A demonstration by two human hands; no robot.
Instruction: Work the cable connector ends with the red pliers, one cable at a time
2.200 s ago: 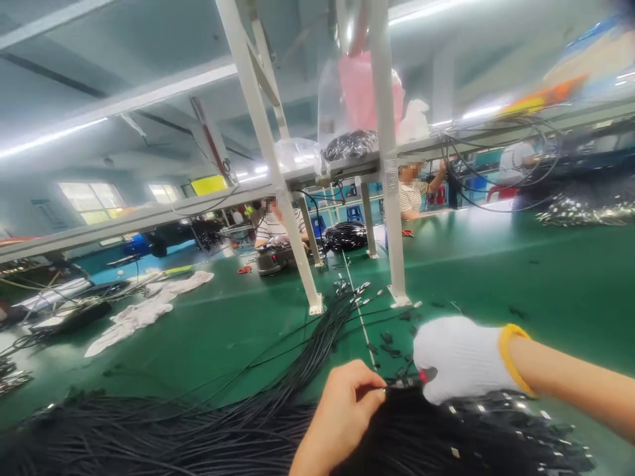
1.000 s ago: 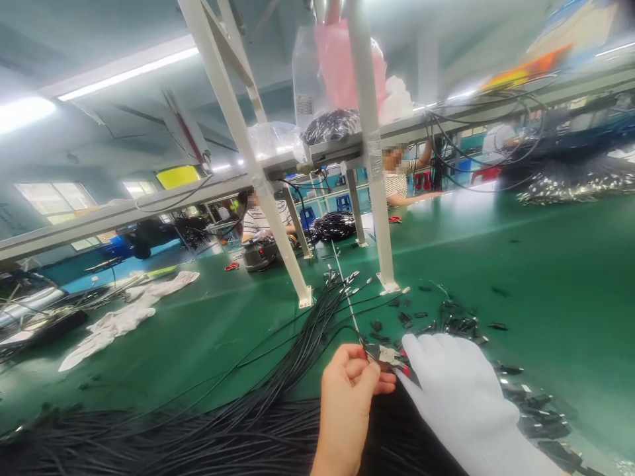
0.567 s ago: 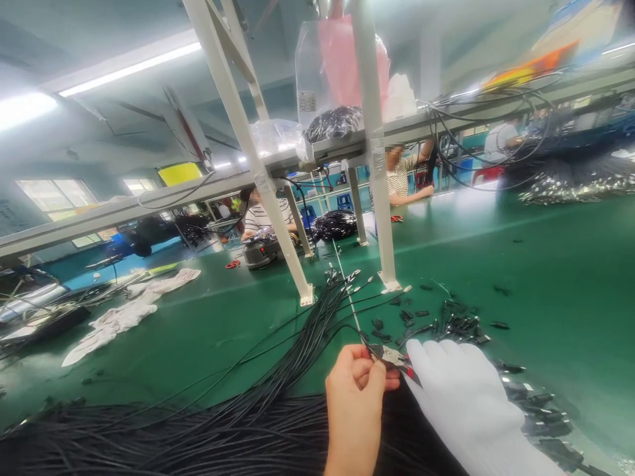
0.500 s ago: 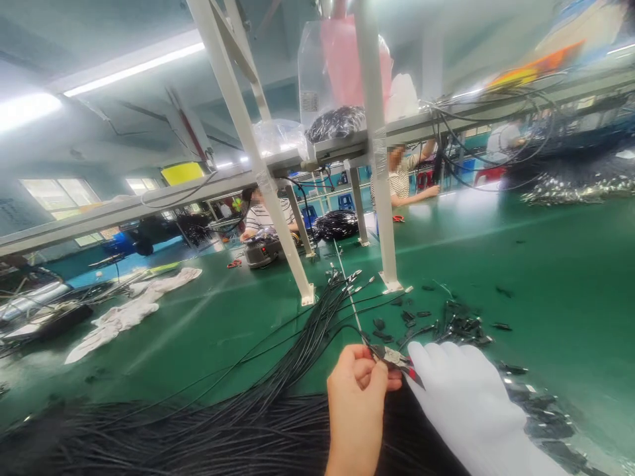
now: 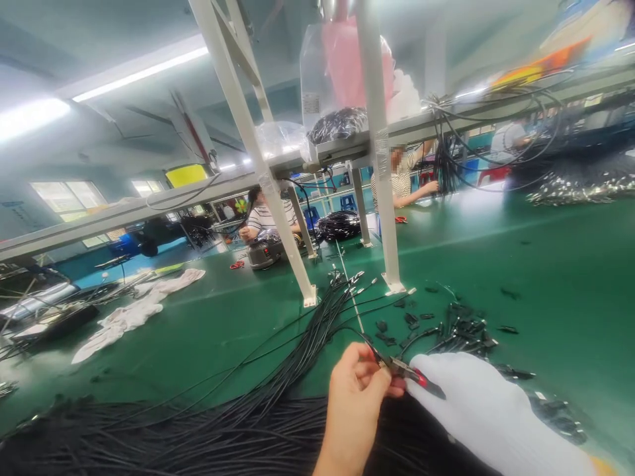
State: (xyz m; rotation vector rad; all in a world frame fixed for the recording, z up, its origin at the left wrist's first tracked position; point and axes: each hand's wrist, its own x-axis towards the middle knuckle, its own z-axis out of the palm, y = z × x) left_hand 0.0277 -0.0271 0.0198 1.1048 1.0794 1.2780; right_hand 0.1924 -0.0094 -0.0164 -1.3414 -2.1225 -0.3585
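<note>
At the far edge of the cable pile (image 5: 198, 430), the left hand (image 5: 354, 400) pinches a black cable (image 5: 373, 349); the gloved right hand (image 5: 476, 400), fingers curled, grips pliers (image 5: 407, 371) beside the cable. Green tabletop (image 5: 560, 264) extends beyond the connectors (image 5: 466, 328).

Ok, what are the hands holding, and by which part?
The right hand holds pliers by the handles. The left hand pinches a black cable near the pliers' jaws; exactly which part is hidden.
</note>
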